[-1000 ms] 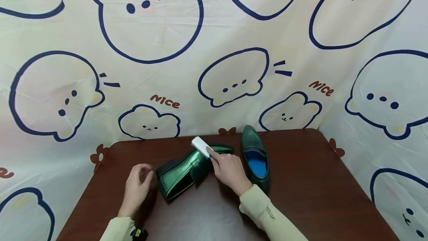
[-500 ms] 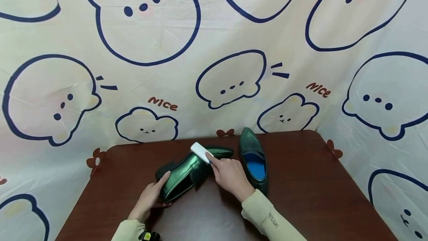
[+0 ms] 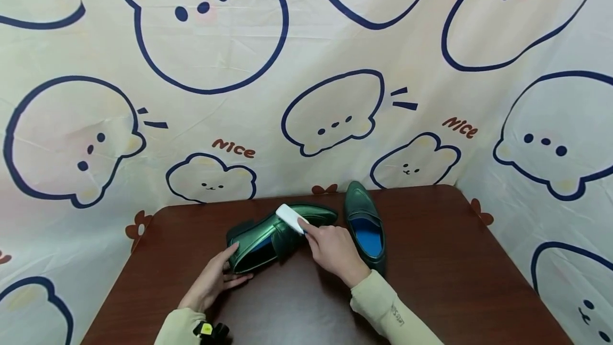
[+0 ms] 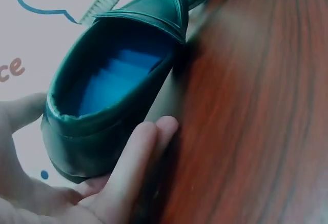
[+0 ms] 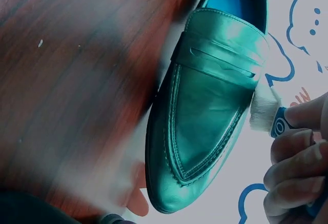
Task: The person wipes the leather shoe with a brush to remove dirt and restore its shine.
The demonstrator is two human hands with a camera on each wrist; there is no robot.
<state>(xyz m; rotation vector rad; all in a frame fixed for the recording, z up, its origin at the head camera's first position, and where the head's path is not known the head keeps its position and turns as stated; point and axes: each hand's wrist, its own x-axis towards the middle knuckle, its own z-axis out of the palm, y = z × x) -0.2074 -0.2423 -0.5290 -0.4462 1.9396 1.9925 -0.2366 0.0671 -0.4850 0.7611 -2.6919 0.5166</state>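
A shiny green loafer (image 3: 254, 246) lies tilted on its side, its toe toward the right. My left hand (image 3: 210, 281) grips it round the heel, with the thumb on one side and fingers on the other. Blue lining shows inside the loafer in the left wrist view. My right hand (image 3: 339, 252) holds a brush (image 3: 291, 218) with a white back. In the right wrist view, the pale bristles (image 5: 264, 112) meet the side of the loafer's upper near the strap. To the right, close to my right wrist, stands a second green loafer (image 3: 361, 206) with a blue insole.
Both loafers are on a dark brown wooden table (image 3: 431, 281). A pale cloth (image 3: 268, 116) printed with cartoon bears hangs behind the table and along its sides. A dark band with a yellow patch (image 3: 207, 329) is on my left wrist.
My left hand has moved right from beside the heel and taken hold of it. The loafer has rolled so its opening turns more upward. The brush stays at nearly the same spot on it.
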